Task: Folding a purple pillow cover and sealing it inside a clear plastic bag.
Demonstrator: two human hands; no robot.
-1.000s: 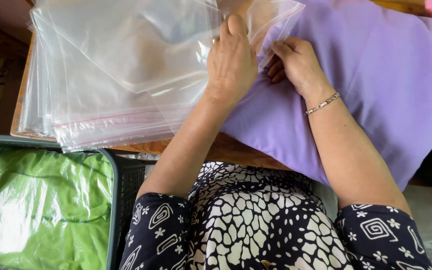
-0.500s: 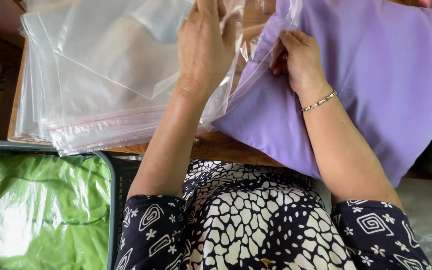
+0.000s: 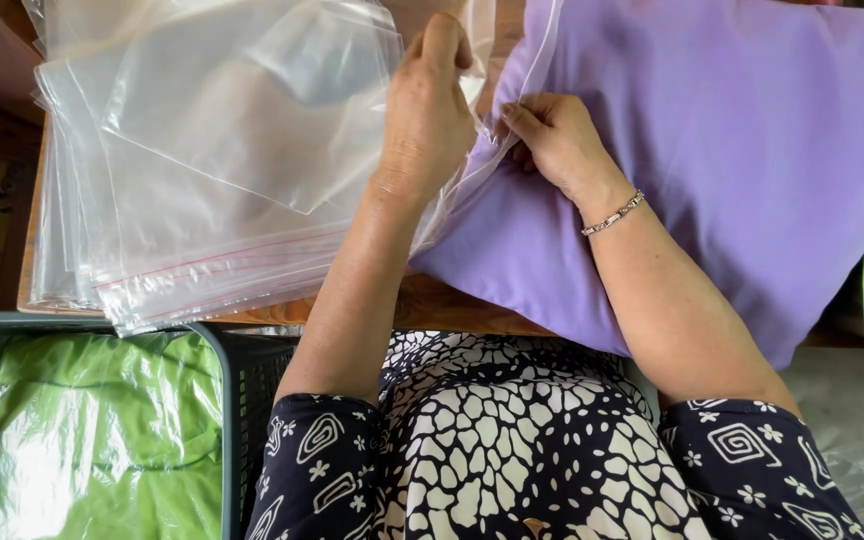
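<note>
Across the right half of the wooden table [image 3: 432,305] lies a folded lilac cloth [image 3: 742,170], its top and right sides cut off by the frame and its lower right corner hanging past the table's near edge. Most of the table's left half is covered by a stack of clear zip bags [image 3: 192,190] with red seal lines; how many there are cannot be counted, and their far ends run out of view. Below the table's near left corner, a dark green basket [image 3: 230,400] holds a green garment in plastic [image 3: 92,450], partly cropped at the bottom. At the cloth's left edge, one clear bag [image 3: 492,120] is being drawn over it. The left hand [image 3: 430,110] pinches the bag's upper film, its thumb hidden behind the palm. The right hand [image 3: 555,135] grips the bag's mouth against the cloth, fingertips tucked under the plastic. A thin bracelet [image 3: 614,213] circles the right wrist.
</note>
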